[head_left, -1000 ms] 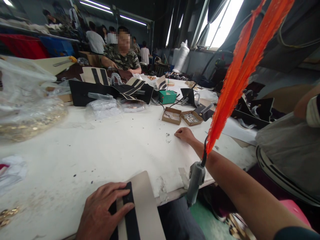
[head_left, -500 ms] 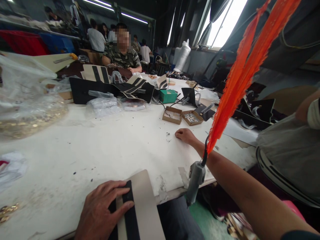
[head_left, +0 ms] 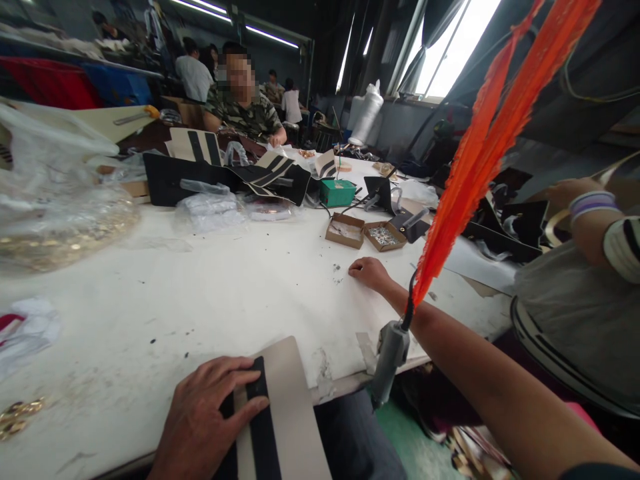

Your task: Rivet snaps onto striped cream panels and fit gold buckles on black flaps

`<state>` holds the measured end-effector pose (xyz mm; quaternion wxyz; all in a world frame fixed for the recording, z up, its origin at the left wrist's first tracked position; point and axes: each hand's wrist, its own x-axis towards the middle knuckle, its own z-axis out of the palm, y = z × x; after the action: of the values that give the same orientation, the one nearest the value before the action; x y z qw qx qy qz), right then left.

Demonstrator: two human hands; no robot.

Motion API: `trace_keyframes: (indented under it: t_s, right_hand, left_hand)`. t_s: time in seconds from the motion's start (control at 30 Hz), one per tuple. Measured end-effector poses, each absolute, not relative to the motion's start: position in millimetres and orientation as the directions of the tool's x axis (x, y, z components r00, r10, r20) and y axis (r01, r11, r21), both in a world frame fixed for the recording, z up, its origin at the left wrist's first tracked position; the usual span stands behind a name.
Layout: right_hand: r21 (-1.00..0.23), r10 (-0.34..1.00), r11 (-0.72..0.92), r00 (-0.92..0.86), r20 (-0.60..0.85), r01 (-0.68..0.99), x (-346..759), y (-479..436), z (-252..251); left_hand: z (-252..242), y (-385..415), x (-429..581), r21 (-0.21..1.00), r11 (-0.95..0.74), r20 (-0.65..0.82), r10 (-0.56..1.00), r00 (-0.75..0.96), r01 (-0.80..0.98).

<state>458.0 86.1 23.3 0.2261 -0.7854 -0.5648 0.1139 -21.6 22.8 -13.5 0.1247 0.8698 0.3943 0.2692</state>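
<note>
My left hand (head_left: 210, 407) lies on a beige panel with black stripes (head_left: 287, 380) at the table's near edge. Its fingers are apart and rest flat on the panel's upper side. Farther off, my right hand (head_left: 369, 272) touches the white table (head_left: 240, 280) with its fingertips pinched together; what they hold, if anything, is hidden. Just left of those fingertips lie a few tiny metal bits (head_left: 337, 268). Two small cardboard boxes stand beyond the hand: one (head_left: 345, 239) with pale contents, the other (head_left: 385, 244) with small shiny metal parts.
A grey tool (head_left: 390, 363) hangs by an orange strip (head_left: 480, 160) beside my right forearm. Gold-coloured pieces fill a plastic bag (head_left: 70, 220) at left. Black and striped panels (head_left: 185, 180) lie beyond. A co-worker (head_left: 245, 113) sits opposite; another person's arm (head_left: 595, 213) is at right.
The other person's forearm and hand at right have come further into view, with a pale strap. My own hands stay almost where they were; the view shifts slightly.
</note>
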Motion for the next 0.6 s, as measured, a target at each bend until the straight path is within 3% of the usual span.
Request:
trace_keyframes:
  t_s: [0.3,0.6]
  right_hand:
    - [-0.509,0.951,-0.278,0.309,-0.025,0.814,458.7,80.7,32.6]
    - [-0.559,0.966,-0.213,0.257,0.001,0.801,436.4,80.8,21.0]
  left_hand:
    - [-14.3,23.8,-22.0,0.436,-0.667,0.382,0.745,0.547,0.604]
    - [-13.2,21.4,-21.2,0.398,-0.675,0.387,0.738,0.553,0.622]
